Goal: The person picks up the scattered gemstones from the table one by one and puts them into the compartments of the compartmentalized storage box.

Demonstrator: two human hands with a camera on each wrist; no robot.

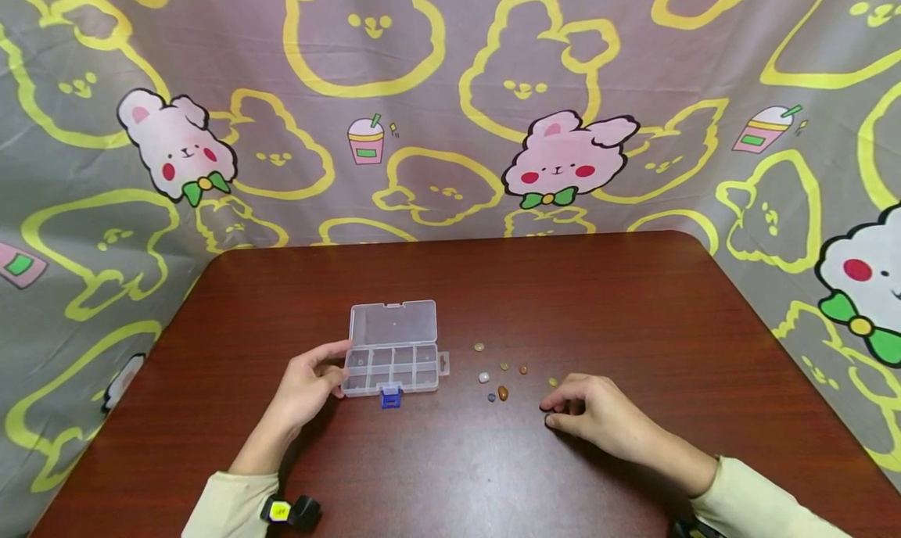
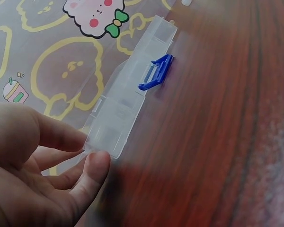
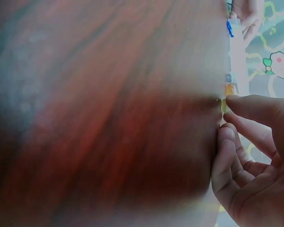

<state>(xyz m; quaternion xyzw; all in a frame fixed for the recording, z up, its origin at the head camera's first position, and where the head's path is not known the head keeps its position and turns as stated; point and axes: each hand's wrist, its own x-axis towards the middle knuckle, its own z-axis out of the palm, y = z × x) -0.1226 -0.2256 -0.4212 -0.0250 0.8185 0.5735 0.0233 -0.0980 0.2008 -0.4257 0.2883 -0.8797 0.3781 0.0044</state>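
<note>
Booth-like nook: cartoon-print cloth (image 1: pixel 436 116), table (image 1: pixel 450 475)

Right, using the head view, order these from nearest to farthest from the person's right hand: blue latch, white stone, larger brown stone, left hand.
1. Larger brown stone, left of the right hand.
2. White stone, farther left, slightly beyond it.
3. Blue latch, on the front of the clear box.
4. Left hand, gripping the box's left end.
</note>
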